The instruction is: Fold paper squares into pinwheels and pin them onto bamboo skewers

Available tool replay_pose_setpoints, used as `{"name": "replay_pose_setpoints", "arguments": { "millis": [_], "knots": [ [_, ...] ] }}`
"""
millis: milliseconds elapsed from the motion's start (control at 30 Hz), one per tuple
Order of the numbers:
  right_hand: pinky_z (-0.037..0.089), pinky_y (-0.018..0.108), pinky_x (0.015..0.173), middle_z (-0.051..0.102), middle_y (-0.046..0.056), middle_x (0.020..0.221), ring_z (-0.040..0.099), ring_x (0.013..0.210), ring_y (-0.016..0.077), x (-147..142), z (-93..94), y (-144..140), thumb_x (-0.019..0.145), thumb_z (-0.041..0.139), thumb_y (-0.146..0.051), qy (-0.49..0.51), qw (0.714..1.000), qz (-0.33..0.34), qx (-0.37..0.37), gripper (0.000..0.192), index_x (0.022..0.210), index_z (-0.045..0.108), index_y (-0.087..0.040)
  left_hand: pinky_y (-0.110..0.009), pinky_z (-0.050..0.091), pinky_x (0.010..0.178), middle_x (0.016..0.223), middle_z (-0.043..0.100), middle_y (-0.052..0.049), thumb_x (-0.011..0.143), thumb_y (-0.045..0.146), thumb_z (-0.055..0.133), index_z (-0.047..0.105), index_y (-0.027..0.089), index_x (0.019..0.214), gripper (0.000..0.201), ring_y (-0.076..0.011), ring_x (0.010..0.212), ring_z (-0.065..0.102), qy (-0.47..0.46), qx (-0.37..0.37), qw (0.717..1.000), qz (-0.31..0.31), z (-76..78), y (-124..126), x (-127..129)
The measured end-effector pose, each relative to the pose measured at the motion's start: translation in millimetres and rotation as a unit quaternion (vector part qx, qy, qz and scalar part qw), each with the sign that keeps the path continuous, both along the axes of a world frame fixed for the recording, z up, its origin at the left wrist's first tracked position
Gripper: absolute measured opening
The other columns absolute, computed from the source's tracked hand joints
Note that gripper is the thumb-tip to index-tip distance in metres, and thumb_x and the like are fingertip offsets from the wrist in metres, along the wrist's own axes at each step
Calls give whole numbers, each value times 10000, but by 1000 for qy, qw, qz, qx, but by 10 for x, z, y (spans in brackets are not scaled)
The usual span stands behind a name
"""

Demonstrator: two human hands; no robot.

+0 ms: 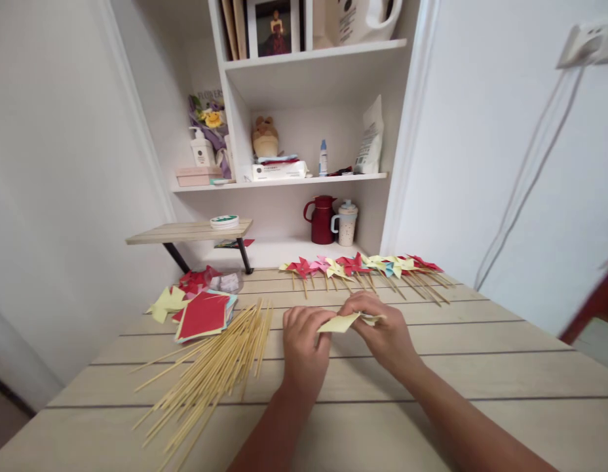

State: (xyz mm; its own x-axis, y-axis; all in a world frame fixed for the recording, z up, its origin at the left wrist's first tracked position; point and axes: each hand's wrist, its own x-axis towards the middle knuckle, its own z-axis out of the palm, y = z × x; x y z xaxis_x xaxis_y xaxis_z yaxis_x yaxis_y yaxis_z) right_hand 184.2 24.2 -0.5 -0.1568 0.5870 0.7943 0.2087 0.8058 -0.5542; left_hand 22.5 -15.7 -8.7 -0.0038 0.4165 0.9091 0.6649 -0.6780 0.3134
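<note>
A piece of pale yellow paper [339, 324] is held up just above the table between my two hands. My left hand [304, 344] pinches its left edge between thumb and fingers. On the other side, my right hand [382, 328] has its fingers closed on the paper, and a bit of it pokes out past the knuckles. How the paper is folded under the fingers is hidden. To the left of my hands lies a loose heap of thin wooden sticks [210, 373]. Beyond them is a stack of coloured paper squares [204, 316], red on top.
Finished paper pinwheels [353, 264] on sticks lie in a row along the table's back edge. A yellow pinwheel head [166, 303] and a clear container [228, 283] are at the back left, near a small raised shelf [186, 231]. A red jug [323, 219] stands behind.
</note>
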Motion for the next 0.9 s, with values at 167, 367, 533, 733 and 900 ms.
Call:
{"name": "replay_pose_setpoints", "arguments": {
  "millis": [167, 367, 533, 733, 900],
  "knots": [
    [440, 303, 598, 669, 17, 715, 581, 641, 185, 31, -18, 85, 745, 755, -433, 76, 980, -26, -179, 229, 743, 703, -210, -356, 494, 807, 843, 725, -36, 912, 209, 604, 675, 214, 1072, 176, -189, 821, 658, -98, -83, 992, 14, -66, 47, -49],
    [413, 292, 536, 645, 9, 650, 572, 604, 182, 72, -30, 139, 638, 834, -435, 187, 945, -13, -267, 336, 814, 688, -188, -348, 518, 779, 857, 729, -63, 996, 328, 413, 669, 183, 1090, 309, -201, 833, 688, -224, -195, 954, 37, -124, 150, -192],
    [441, 298, 554, 643, 8, 644, 578, 608, 179, 58, -38, 147, 624, 848, -425, 200, 943, 2, -266, 337, 800, 687, -188, -357, 490, 808, 866, 752, -62, 937, 127, 395, 708, 198, 1011, 330, -218, 882, 675, -20, -306, 945, 110, -215, 200, -141],
    [474, 305, 591, 673, 2, 677, 603, 633, 182, 92, -64, 169, 621, 852, -445, 209, 941, -2, -267, 349, 818, 691, -206, -448, 433, 917, 1020, 747, -105, 914, 96, 427, 745, 217, 976, 346, -279, 1021, 632, 79, -315, 933, 156, -248, 127, -61],
    [473, 303, 589, 673, 18, 693, 599, 647, 184, 95, -70, 142, 637, 839, -430, 191, 946, -12, -261, 329, 817, 687, -200, -531, 353, 1042, 1363, 594, -173, 910, 148, 466, 701, 174, 1150, 336, -350, 1311, 456, 140, -341, 901, 229, -287, 124, -104]
  ]
}}
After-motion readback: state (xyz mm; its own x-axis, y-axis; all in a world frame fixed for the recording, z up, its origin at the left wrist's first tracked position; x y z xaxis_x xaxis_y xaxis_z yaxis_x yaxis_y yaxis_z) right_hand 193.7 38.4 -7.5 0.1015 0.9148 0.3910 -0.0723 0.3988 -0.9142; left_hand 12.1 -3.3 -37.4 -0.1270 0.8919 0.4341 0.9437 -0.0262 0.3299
